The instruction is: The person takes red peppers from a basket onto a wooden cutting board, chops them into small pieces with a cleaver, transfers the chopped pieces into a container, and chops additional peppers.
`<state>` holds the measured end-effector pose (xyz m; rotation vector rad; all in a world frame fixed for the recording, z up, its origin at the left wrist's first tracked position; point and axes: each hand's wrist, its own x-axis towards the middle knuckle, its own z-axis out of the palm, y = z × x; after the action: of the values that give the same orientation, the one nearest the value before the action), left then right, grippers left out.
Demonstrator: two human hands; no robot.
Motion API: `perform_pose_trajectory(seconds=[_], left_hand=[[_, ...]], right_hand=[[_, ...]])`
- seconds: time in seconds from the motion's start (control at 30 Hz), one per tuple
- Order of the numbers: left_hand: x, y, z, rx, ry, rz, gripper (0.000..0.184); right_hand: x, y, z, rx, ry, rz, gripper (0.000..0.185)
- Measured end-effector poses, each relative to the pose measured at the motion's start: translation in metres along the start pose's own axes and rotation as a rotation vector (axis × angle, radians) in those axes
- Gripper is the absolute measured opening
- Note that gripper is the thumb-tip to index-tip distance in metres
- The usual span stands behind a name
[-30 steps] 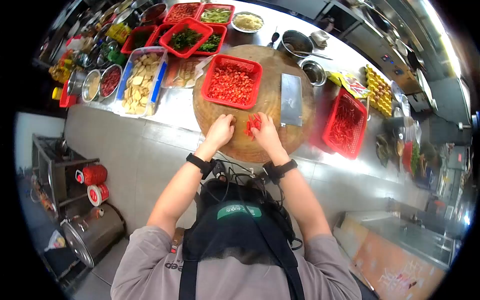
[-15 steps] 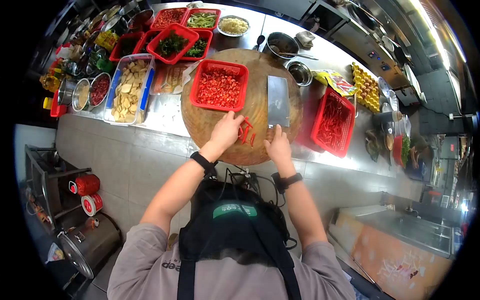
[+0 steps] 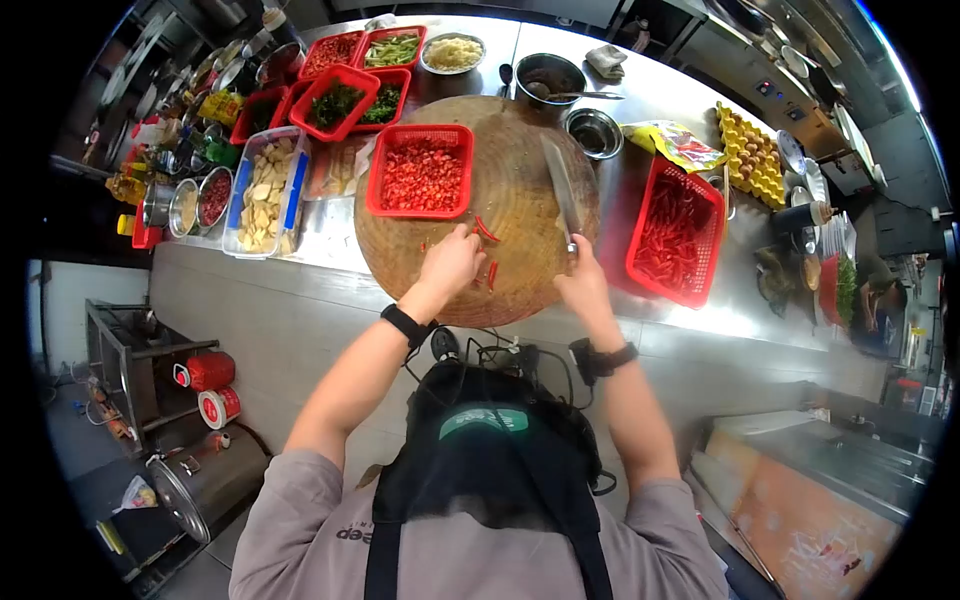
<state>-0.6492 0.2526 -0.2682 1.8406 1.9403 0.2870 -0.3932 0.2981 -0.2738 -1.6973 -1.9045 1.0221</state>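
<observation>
At the near edge of the tabletop [image 3: 755, 290], left of the board, stood a clear tub [image 3: 266, 180] of pale slices, kept off the wood, I judged, to leave working room. Beside it the round chopping board [image 3: 510, 200] reached the near edge, probably so the work lay close to my body. On its left part sat a red basket [image 3: 420, 212] of chopped chillies [image 3: 423, 172], presumably for easy reach.

Just on the near side of it, my left grip [image 3: 452, 262] was lowered to the wood, fingers drawn together; I could not tell whether they pinched anything. At least 2 chilli strips [image 3: 485, 229] lay loose beside the fingertips.

The cleaver [image 3: 561, 190] pointed to the board's far rim, its blade turned nearly edge-on, likely for control. My right grip [image 3: 586, 280], by the near right rim, was closed around its handle.

Furthest right, by the tabletop's near edge, a right-hand basket [image 3: 708, 245] held longer red chillies [image 3: 675, 225], likely set there to stay handy.
</observation>
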Motion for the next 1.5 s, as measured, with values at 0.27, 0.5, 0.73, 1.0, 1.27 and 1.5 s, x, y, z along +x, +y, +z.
perform_pose_trajectory(seconds=[0.27, 0.5, 0.73, 1.0, 1.27, 1.5], left_hand=[[-0.008, 0.027, 0.025, 0.149, 0.110, 0.002, 0.038], [-0.015, 0.033, 0.049, 0.117, 0.033, 0.023, 0.028], [-0.009, -0.027, 0.010, -0.011, 0.175, 0.031, 0.022], [0.001, -0.040, 0.003, 0.199, 0.093, 0.232, 0.022], [-0.022, -0.028, 0.009, 0.019, 0.125, 0.045, 0.019], [-0.020, 0.013, 0.030, -0.049, -0.012, -0.089, 0.024]], right_hand=[[-0.036, 0.021, -0.047, 0.287, -0.121, 0.096, 0.048], [-0.066, 0.016, -0.056, 0.576, -0.282, 0.250, 0.042], [-0.073, 0.026, -0.047, 0.551, -0.322, 0.247, 0.048], [-0.072, 0.024, -0.045, 0.497, -0.300, 0.262, 0.043], [-0.076, 0.029, -0.038, 0.510, -0.260, 0.260, 0.045], [-0.078, 0.020, -0.037, 0.515, -0.240, 0.261, 0.043]])
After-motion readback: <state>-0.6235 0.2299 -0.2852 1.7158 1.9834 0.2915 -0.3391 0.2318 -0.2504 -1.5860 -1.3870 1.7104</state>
